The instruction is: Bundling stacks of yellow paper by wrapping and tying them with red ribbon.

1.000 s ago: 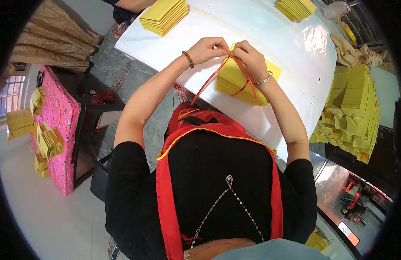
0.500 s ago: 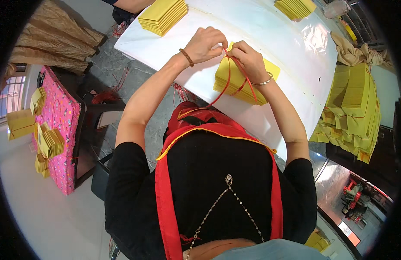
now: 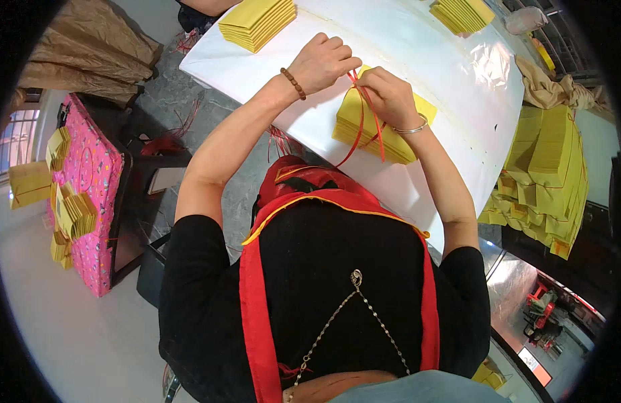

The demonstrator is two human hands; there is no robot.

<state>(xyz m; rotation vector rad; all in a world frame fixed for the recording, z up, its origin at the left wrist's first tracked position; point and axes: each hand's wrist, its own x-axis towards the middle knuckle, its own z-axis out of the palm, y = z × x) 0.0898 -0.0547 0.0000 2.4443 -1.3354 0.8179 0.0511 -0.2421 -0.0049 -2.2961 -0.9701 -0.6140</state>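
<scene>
A stack of yellow paper packets (image 3: 393,142) lies on the white-covered table, close to its near edge. Red string (image 3: 357,138) runs from my fingers down over the front of this stack. My left hand (image 3: 322,65), with a brown bead bracelet on the wrist, is closed and pinches the string just above the stack's far left corner. Beside it, my right hand (image 3: 390,95), wearing a metal bangle, is closed on the string too and hides part of the stack's top. Whether the string is knotted cannot be made out between my fingers.
Further yellow stacks stand on the table (image 3: 283,111) at the far left (image 3: 258,23) and far right (image 3: 462,15). Many tied bundles (image 3: 542,168) are piled at the right. A pink-covered table (image 3: 89,181) at the left holds more bundles (image 3: 75,213). Loose red strings (image 3: 283,144) hang by the near edge.
My left hand has risen slightly, its fingers now curled closer to the string. The string's loop has drawn up shorter in front of the stack. My right hand stays nearly in place.
</scene>
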